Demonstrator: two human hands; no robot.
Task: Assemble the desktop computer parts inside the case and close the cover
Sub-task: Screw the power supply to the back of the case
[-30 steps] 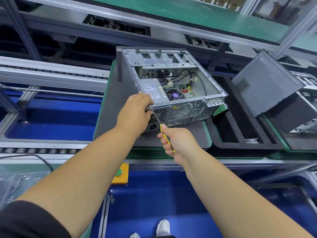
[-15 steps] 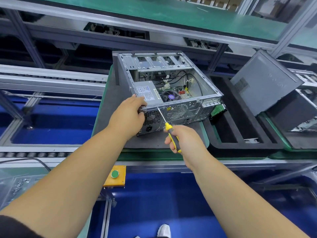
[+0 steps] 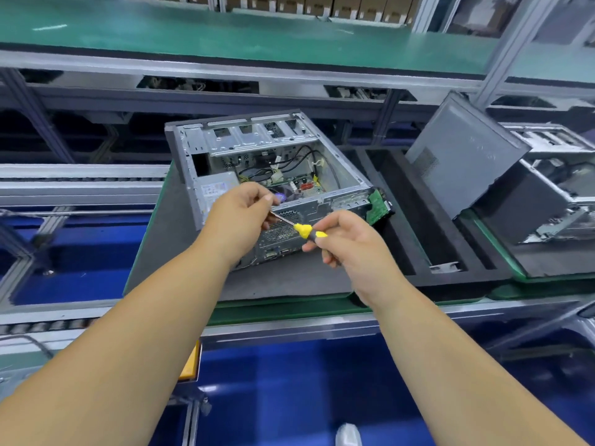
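A: Nearest first, what do the hands have?

B: The right hand [image 3: 346, 243] grips the yellow-and-black handle of a slim steel-shafted screwdriver [image 3: 304, 230]. Its long axis runs from that handle up and to the left, and the tip ends at the left hand [image 3: 240, 220], whose curled fingertips [image 3: 267, 201] pinch at the tip. Whether a screw sits there I cannot tell

A: So which hand is nearer the work?

B: The left; it hovers right at the rear wall of the open grey sheet-metal computer case [image 3: 193, 175], which lies just beyond both hands, on its side on the dark grey mat of the bench [image 3: 161, 252]. My guess is the tip gets loaded, then swings forward to the rear panel

A: What's in the case?

B: A silver power supply box [image 3: 219, 186] in the near-left corner, black cables, a green board with a fan, and empty drive bays at the far end

A: The cover?

B: A flat grey metal side panel [image 3: 463, 156] leans well to the right, beyond a black foam tray [image 3: 415, 226]; the case is not yet closed
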